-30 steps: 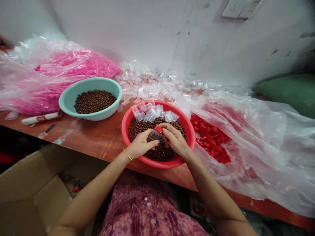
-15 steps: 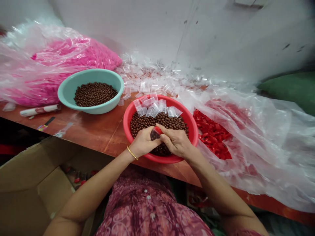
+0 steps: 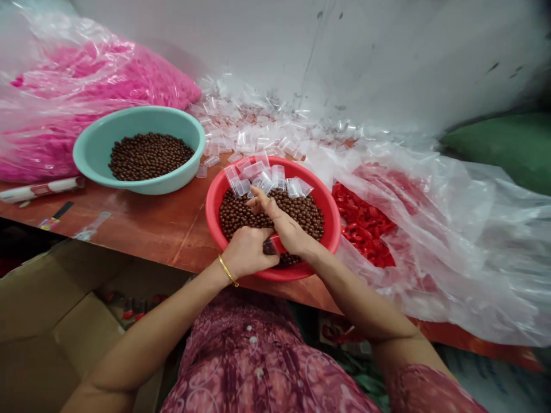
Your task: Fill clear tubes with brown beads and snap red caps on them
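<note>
A red basin [image 3: 215,202] of small brown balls stands at the table's front edge, with several clear plastic tubes [image 3: 262,179] lying at its far side. My left hand [image 3: 247,252] is closed round a small clear tube filled with brown balls and capped in red [image 3: 272,245], low over the near part of the basin. My right hand [image 3: 282,222] stretches over the balls with its fingers out toward the clear tubes, holding nothing.
A teal basin [image 3: 92,156] of brown balls stands to the left. A bag of pink parts [image 3: 86,86] lies behind it, a heap of clear tubes [image 3: 258,126] by the wall, red caps [image 3: 365,223] in clear plastic at right. An open cardboard box [image 3: 51,321] sits below the table.
My right hand let go of the capped tube and reached forward toward the clear tubes. My left hand keeps the filled tube and has drawn slightly nearer.
</note>
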`<move>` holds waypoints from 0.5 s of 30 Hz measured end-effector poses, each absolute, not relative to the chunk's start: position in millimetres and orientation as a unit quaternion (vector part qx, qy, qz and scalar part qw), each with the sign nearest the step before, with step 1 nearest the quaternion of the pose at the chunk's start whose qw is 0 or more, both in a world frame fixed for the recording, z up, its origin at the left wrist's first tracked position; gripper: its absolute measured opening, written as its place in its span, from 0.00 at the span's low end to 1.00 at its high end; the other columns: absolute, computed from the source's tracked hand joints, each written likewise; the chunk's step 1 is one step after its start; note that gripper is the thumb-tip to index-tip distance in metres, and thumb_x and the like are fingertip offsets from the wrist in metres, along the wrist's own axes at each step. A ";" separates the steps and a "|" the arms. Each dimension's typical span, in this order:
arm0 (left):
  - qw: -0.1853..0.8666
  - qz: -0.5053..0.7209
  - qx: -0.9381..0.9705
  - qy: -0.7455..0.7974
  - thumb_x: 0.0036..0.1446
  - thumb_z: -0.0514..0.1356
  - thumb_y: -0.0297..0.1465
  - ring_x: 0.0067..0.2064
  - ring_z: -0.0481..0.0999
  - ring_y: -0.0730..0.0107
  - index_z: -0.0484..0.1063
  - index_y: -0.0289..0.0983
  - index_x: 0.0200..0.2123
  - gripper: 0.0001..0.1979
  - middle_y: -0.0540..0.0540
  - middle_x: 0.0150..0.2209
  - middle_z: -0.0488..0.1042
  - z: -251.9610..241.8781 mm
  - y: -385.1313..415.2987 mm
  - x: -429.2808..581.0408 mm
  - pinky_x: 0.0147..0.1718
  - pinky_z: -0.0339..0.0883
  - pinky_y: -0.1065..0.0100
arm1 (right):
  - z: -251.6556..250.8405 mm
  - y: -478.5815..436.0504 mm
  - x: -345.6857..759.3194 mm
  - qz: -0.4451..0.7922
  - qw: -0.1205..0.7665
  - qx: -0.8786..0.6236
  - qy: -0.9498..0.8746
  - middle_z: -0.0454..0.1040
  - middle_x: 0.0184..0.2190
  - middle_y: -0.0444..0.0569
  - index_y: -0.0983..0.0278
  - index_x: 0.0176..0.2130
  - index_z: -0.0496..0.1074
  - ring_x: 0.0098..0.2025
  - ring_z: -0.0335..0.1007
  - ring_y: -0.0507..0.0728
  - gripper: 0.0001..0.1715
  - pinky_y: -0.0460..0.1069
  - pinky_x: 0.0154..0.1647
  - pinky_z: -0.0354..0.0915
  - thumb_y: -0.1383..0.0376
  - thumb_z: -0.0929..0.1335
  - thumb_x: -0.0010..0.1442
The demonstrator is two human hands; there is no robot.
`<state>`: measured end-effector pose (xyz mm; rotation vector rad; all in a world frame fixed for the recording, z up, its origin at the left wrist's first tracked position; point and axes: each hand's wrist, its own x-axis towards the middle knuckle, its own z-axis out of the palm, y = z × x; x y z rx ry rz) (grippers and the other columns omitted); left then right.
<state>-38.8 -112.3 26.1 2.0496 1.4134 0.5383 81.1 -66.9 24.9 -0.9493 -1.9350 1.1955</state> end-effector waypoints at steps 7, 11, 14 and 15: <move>0.244 0.215 0.783 0.530 0.44 0.59 0.33 0.23 0.70 0.69 0.71 0.35 0.26 0.07 0.48 0.21 0.73 24.1 -112.4 -35.8 0.25 0.61 0.70 | 34.2 -81.1 78.0 0.379 0.390 -0.370 -0.754 0.64 0.56 0.54 0.67 0.57 0.60 0.58 0.59 0.54 0.34 0.51 0.61 0.52 0.50 0.49 0.65; 0.222 0.348 0.731 0.543 0.48 0.59 0.40 0.23 0.69 0.73 0.68 0.38 0.24 0.11 0.52 0.21 0.72 24.1 -134.1 -52.9 0.25 0.64 0.71 | 44.9 -79.4 108.9 0.330 0.488 -0.405 -0.699 0.72 0.47 0.50 0.64 0.47 0.69 0.49 0.67 0.53 0.27 0.50 0.53 0.61 0.55 0.51 0.66; 0.128 0.383 0.650 0.644 0.48 0.59 0.43 0.27 0.73 0.69 0.69 0.42 0.30 0.11 0.55 0.26 0.76 5.5 -168.7 -104.0 0.32 0.68 0.67 | 42.3 -68.1 173.9 0.164 0.434 -0.538 -0.704 0.75 0.40 0.50 0.62 0.40 0.74 0.44 0.70 0.56 0.18 0.51 0.48 0.63 0.57 0.59 0.61; 0.090 0.368 0.607 0.698 0.48 0.58 0.45 0.27 0.73 0.67 0.69 0.45 0.30 0.11 0.58 0.25 0.76 -6.1 -182.1 -127.5 0.32 0.68 0.65 | 38.4 -64.0 197.8 0.107 0.364 -0.600 -0.704 0.76 0.39 0.51 0.63 0.38 0.74 0.43 0.70 0.57 0.17 0.52 0.47 0.63 0.59 0.61 0.60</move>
